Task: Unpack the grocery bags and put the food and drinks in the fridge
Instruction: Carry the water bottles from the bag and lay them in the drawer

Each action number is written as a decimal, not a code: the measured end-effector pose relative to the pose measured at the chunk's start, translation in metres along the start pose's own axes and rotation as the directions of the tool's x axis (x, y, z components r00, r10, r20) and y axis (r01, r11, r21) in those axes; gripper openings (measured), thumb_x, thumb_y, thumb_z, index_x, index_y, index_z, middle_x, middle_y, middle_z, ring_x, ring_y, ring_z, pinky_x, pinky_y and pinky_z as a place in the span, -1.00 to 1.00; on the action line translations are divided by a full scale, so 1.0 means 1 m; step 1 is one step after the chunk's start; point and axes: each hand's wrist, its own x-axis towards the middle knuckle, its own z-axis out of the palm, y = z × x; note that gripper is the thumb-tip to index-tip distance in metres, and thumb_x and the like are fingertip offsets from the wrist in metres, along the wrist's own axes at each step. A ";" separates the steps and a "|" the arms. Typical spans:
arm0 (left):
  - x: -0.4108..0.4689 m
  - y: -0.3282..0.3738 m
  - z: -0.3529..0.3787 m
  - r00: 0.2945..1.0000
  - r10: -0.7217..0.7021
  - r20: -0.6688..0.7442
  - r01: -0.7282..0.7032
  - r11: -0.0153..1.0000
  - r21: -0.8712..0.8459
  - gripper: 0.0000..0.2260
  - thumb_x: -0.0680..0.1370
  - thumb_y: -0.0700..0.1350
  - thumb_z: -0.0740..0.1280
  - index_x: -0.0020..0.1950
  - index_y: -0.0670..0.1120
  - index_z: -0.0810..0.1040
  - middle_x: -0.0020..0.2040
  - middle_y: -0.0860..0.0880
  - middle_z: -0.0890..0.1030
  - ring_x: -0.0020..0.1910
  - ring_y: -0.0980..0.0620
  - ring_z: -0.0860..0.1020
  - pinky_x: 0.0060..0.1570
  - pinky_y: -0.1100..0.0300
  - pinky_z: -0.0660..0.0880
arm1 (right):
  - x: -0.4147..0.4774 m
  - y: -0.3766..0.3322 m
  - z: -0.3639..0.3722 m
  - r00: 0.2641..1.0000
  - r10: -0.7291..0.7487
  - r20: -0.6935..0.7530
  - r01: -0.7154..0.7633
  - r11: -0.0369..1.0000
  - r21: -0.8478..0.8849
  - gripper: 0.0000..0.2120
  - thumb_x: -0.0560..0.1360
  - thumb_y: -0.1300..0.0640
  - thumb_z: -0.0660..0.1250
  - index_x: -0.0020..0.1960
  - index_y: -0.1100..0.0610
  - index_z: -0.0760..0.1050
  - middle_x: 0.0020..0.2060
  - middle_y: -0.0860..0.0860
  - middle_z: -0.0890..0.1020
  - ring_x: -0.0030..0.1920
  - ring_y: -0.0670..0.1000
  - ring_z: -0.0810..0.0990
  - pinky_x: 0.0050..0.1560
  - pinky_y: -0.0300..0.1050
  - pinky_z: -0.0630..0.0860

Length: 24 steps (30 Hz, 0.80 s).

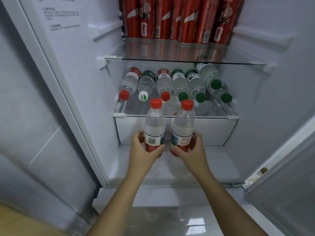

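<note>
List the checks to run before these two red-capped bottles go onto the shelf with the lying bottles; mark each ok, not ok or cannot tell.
1. Left hand grips the left bottle: ok.
2. Right hand grips the right bottle: ok.
3. Both red caps on: ok.
4. Gap in the row of lying bottles: not ok, the row spans the lower shelf.
5. Room on top of the row, under the glass shelf: cannot tell.

Row of lying bottles [163, 82] blocks the rear of the shelf [214, 111]; in front of that row, passage is free.
</note>
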 end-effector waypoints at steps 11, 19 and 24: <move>0.052 0.099 -0.002 0.923 0.382 -0.045 -0.380 0.924 0.052 -0.59 0.46 -0.06 0.48 0.22 0.05 0.39 0.12 0.11 0.52 0.11 0.22 0.50 0.11 0.39 0.43 | 0.051 -0.110 -0.017 0.948 -0.313 -0.065 0.257 0.868 -0.425 -0.68 0.48 -0.08 0.40 0.17 0.02 0.51 -0.08 -0.06 0.50 -0.15 -0.13 0.45 -0.14 -0.24 0.41; 0.071 0.095 0.013 0.944 0.328 0.019 -0.328 0.934 0.141 -0.88 0.54 -0.08 0.36 -0.17 0.02 0.45 -0.26 -0.02 0.62 -0.27 0.08 0.63 -0.22 0.22 0.51 | 0.059 -0.127 -0.014 0.991 -0.123 0.057 0.129 0.715 -0.687 -0.80 0.47 -0.03 0.35 -0.23 0.05 0.44 -0.34 -0.02 0.53 -0.29 -0.01 0.52 -0.29 -0.14 0.41; 0.072 0.093 0.011 0.945 0.327 -0.004 -0.325 0.939 0.113 -0.86 0.53 -0.09 0.35 -0.19 0.02 0.43 -0.26 -0.04 0.61 -0.25 0.06 0.62 -0.24 0.26 0.46 | 0.043 -0.139 -0.029 0.982 -0.188 0.014 0.164 0.818 -0.551 -0.82 0.40 0.08 0.43 -0.31 0.08 0.47 -0.41 -0.02 0.50 -0.36 -0.05 0.45 -0.30 -0.14 0.38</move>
